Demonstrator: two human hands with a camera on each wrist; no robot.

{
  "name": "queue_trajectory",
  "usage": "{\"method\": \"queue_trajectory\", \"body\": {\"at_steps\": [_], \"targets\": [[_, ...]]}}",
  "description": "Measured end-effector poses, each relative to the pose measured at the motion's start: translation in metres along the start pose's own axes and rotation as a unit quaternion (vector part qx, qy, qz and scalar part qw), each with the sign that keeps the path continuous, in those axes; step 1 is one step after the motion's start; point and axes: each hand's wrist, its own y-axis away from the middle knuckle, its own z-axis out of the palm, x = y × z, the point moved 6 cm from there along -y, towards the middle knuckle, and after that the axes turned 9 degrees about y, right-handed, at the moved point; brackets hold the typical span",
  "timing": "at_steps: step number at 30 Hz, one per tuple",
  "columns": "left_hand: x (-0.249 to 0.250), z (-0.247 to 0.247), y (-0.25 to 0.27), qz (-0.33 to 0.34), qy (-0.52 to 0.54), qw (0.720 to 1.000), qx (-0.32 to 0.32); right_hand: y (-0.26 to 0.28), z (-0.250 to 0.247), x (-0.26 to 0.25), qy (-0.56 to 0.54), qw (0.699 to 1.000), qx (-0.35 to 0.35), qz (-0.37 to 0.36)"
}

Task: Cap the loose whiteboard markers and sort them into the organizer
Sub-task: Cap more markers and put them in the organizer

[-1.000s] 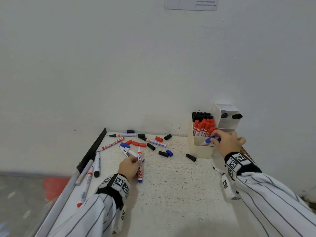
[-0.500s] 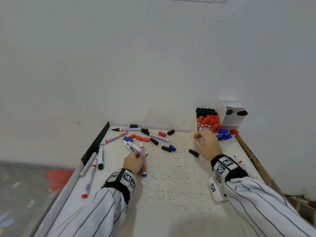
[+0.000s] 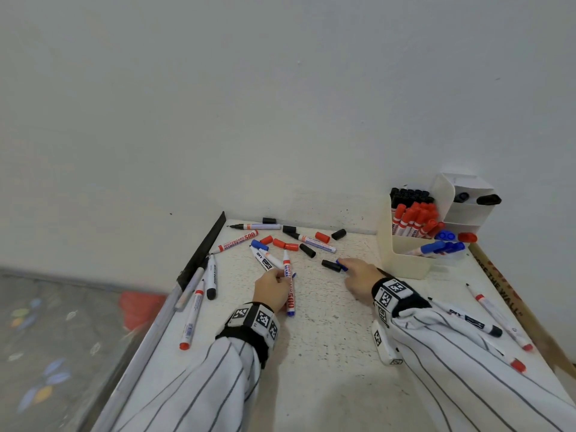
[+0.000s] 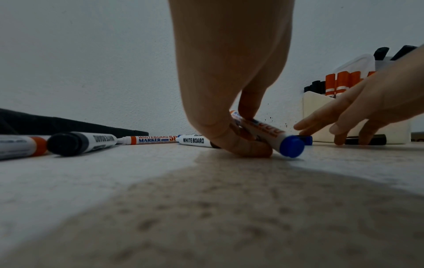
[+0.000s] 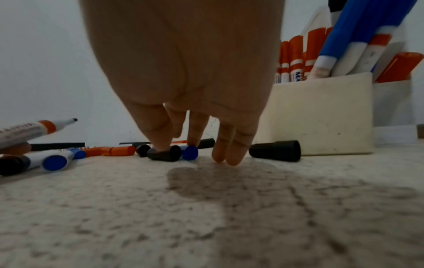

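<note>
My left hand (image 3: 280,277) grips a white marker (image 3: 290,291) with a blue end plug and an uncapped tip, holding it low on the table; the left wrist view shows the fingers (image 4: 247,116) curled round this marker (image 4: 273,135). My right hand (image 3: 346,267) reaches down with straight fingers onto a loose blue cap (image 3: 342,265) beside a black cap (image 3: 331,265). In the right wrist view one fingertip touches the blue cap (image 5: 190,152) and another the black cap (image 5: 164,153). The cream organizer (image 3: 405,255) at back right holds black, red and blue capped markers.
Several uncapped markers and loose red, black and blue caps (image 3: 282,243) lie near the back wall. More markers (image 3: 194,310) lie by the black strip (image 3: 202,249) along the left edge, and others (image 3: 495,310) sit beyond my right sleeve. Another black cap (image 5: 275,150) lies before the organizer.
My right hand left the organizer, where it set down a blue marker, and moved left and down onto the caps. My left hand stayed on its marker.
</note>
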Motion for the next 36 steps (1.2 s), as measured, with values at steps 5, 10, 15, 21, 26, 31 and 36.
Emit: {"method": "queue_trajectory", "body": {"at_steps": [5, 10, 15, 21, 26, 31, 36], "targets": [[0.001, 0.000, 0.001, 0.007, 0.018, 1.000, 0.003, -0.009, -0.007, 0.005, -0.023, 0.995, 0.076, 0.060], [0.002, 0.001, 0.000, 0.016, 0.033, 0.999, 0.000, -0.006, -0.007, 0.011, -0.042, 0.994, 0.070, 0.074], [0.007, 0.004, 0.003, 0.045, 0.028, 0.998, -0.027, 0.002, -0.029, -0.001, -0.134, 0.973, 0.187, 0.021], [0.014, 0.006, 0.007, 0.093, 0.008, 0.995, -0.046, 0.015, -0.043, -0.028, -0.208, 0.950, 0.220, -0.082], [0.015, 0.009, 0.009, 0.112, -0.006, 0.992, -0.061, 0.017, -0.042, -0.037, -0.195, 0.952, 0.201, -0.126], [0.019, 0.007, 0.010, 0.133, -0.002, 0.990, -0.054, 0.020, -0.036, -0.039, -0.201, 0.958, 0.152, -0.137], [0.025, 0.006, 0.016, 0.174, 0.037, 0.982, -0.063, 0.021, -0.032, -0.043, -0.213, 0.969, 0.109, -0.065]]}}
